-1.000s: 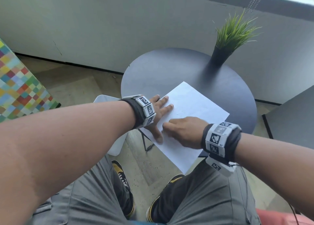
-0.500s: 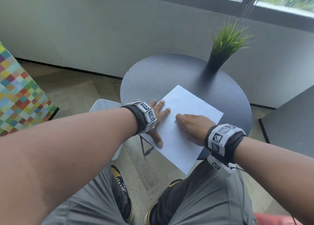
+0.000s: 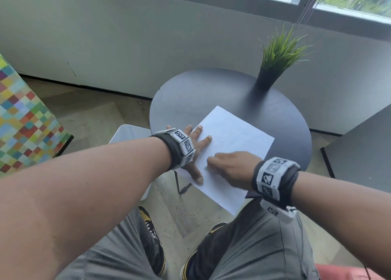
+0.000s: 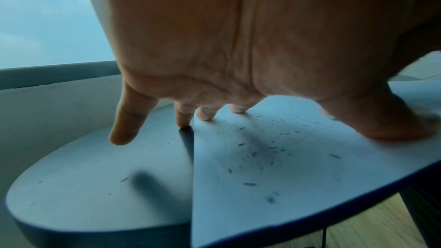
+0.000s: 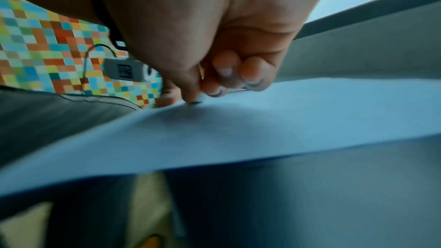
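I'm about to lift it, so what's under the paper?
The dark round table lies under most of the paper; its near corner overhangs the edge, above the floor. Anything between sheet and tabletop is hidden by the paper itself.

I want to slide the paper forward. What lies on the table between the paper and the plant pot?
Nothing. In the head view, only bare dark table shows between the paper and the plant pot.

I count one sheet of paper [image 3: 237, 136], one round table [image 3: 190, 93], one potted plant [image 3: 279, 53] and one white stool [image 3: 127, 131]. I have two hands out, my left hand [image 3: 195, 144] and right hand [image 3: 232, 167], two marker wristbands [image 3: 184, 146] and two shoes [image 3: 152, 237].
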The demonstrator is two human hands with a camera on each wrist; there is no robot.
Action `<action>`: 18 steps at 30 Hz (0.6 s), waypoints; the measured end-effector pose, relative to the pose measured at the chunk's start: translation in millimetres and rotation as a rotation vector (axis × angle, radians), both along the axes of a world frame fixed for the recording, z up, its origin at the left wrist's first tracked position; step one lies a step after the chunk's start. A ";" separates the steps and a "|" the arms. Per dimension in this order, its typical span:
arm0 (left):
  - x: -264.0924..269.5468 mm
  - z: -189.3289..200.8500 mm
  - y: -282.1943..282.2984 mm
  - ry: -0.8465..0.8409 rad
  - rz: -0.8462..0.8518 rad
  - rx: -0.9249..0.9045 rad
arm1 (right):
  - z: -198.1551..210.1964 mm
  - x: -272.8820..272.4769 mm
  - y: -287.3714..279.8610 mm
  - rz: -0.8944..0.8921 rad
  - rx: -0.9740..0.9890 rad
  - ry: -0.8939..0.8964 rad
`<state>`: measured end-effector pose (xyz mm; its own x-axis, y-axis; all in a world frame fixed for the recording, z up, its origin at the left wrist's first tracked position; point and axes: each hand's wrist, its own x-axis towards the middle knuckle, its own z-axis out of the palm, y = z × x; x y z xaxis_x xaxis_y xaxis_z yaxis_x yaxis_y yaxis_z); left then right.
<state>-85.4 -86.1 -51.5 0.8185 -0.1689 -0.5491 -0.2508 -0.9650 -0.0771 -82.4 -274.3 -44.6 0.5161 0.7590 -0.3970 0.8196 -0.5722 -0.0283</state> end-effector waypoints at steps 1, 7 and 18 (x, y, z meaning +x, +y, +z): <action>0.5 0.6 0.4 0.003 0.006 -0.007 | -0.1 14.2 -5.1 -0.088 0.024 -0.043; -7.4 0.2 -0.7 0.004 0.018 -0.038 | -5.1 36.4 -20.9 -0.317 0.124 -0.055; 17.3 -2.8 5.5 -0.073 0.011 -0.124 | -2.5 39.3 -30.1 -0.331 0.129 -0.018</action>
<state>-68.1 -80.6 -54.3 0.8578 -0.2227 -0.4633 -0.2381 -0.9709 0.0257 -43.2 -304.4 -47.1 0.7489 0.5923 -0.2972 0.5910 -0.7998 -0.1047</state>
